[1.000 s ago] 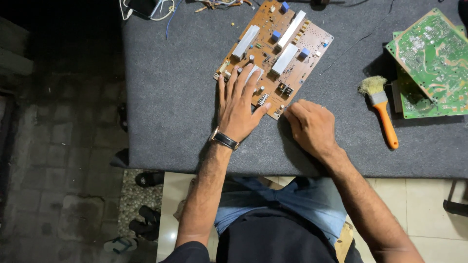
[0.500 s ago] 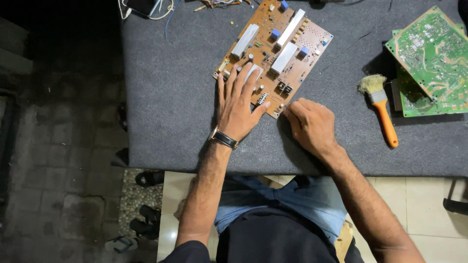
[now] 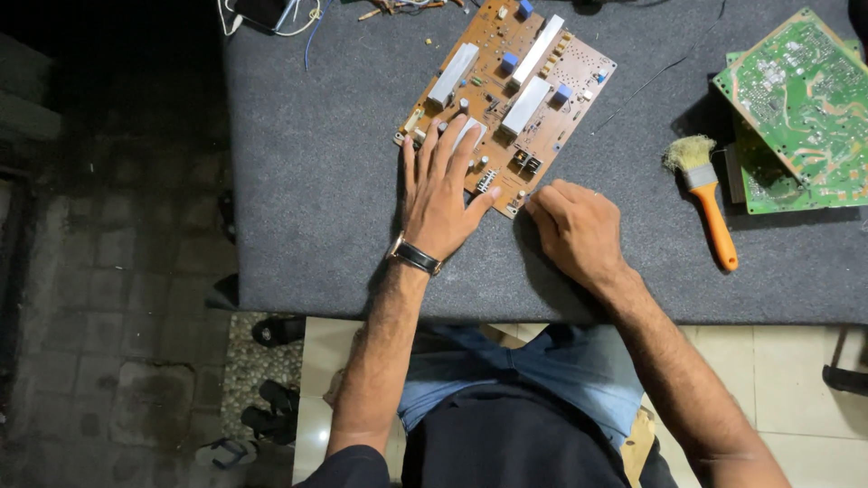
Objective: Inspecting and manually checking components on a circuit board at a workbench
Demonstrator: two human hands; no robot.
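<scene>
A brown circuit board [image 3: 515, 86] with white heat sinks and blue parts lies at an angle on the grey table mat [image 3: 316, 181]. My left hand [image 3: 443, 194], with a dark watch on the wrist, lies flat with spread fingers on the board's near corner. My right hand [image 3: 574, 230] rests on the mat with its fingers curled at the board's near edge; whether it grips anything I cannot tell.
A brush with an orange handle [image 3: 710, 203] lies right of my right hand. Green circuit boards [image 3: 796, 99] are stacked at the far right. Cables [image 3: 271, 14] lie at the mat's far edge. Sandals [image 3: 271, 420] sit on the floor below.
</scene>
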